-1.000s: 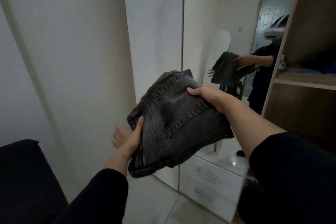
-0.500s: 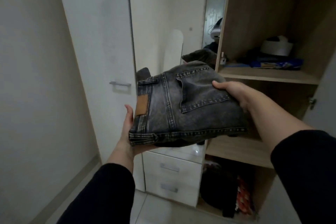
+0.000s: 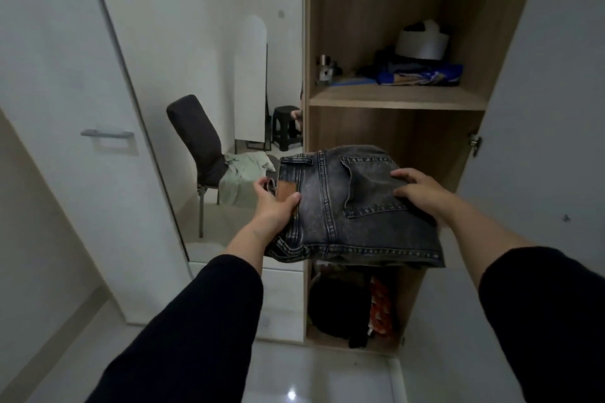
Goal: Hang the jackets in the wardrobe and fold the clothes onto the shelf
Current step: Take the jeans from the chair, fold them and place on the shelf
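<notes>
**Folded grey jeans held up at the open wardrobe**

Biggest thing here is the tall open wardrobe of light wood-grain board (image 3: 370, 10), flat matte panels, square compartments stacked one over another. Its white door (image 3: 550, 108) is swung out on the right, smooth and plain, with a small metal hinge on the edge. Left of it is a long mirror panel (image 3: 203, 75), glossy, and in the reflection there's a dark padded chair on thin metal legs (image 3: 196, 144) with a pale green crumpled cloth (image 3: 242, 173) draped over the seat, plus a small black plastic stool (image 3: 286, 127) further back. The floor is shiny white tile (image 3: 311, 376).

The upper wooden shelf (image 3: 396, 98) has a rumpled blue and dark pile of fabric (image 3: 419, 73) with a white rounded hat-like thing (image 3: 422, 42) on top. The bottom compartment holds a black lump of clothing (image 3: 337, 304) beside something orange patterned (image 3: 379, 301).

The folded washed-grey denim jeans (image 3: 330, 213) are held in mid-air right in front of the middle compartment, thick bundle, heavy stitched seams, back pocket facing up, tan leather patch at the waistband. Can't tell if they're touching the shelf under them.

The left hand (image 3: 273, 203) grips the waistband edge, thumb on top by the patch, fingers curled under. The right hand (image 3: 422, 195) lies on top by the pocket with fingers mostly straight and spread, pressing down. Both arms are in black sleeves.
</notes>
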{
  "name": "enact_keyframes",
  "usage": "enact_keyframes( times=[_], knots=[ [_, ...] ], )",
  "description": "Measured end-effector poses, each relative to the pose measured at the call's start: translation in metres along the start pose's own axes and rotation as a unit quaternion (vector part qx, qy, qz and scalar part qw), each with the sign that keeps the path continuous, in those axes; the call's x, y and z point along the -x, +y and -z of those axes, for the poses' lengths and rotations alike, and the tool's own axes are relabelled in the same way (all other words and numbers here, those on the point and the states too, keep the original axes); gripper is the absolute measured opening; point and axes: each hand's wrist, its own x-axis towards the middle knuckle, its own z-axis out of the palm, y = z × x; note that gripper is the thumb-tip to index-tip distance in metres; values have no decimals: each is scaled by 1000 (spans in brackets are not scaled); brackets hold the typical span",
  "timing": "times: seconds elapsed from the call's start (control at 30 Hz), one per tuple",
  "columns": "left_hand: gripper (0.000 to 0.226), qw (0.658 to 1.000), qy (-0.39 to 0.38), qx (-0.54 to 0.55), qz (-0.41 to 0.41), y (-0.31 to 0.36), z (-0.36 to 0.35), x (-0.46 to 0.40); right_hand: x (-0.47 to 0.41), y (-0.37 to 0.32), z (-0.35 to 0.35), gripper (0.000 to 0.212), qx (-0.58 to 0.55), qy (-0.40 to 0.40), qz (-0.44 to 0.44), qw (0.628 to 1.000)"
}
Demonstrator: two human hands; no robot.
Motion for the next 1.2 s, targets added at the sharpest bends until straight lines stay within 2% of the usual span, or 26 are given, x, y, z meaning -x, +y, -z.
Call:
enact_keyframes(
  times=[0.07,0.2,0.4,0.6,0.83,0.93,1.03,1.2],
  knots=[
    [63,999,-21,-14,-25,-5,-18,-11,-16,16,5,44,10,19,9,1000],
    [50,988,-114,-84,-68,-13,-57,-38,-53,53,17,45,33,46,-1,998],
    [49,970,-173,-163,-47,-40,-105,-100,-112,92,19,46,52,57,-31,997],
    [52,959,-185,-211,-41,-84,-143,-169,-175,131,-1,46,57,95,-54,992],
    [47,970,-160,-185,-10,-154,-191,-245,-259,193,-30,46,53,104,-59,991],
    [46,978,-165,-127,20,-188,-211,-277,-292,226,-45,46,54,104,-54,992],
    [49,978,-168,-115,36,-217,-225,-300,-321,256,-59,46,65,109,-57,990],
    [47,983,-125,-131,17,-254,-249,-329,-372,289,-74,43,89,125,-37,987]
  ],
)
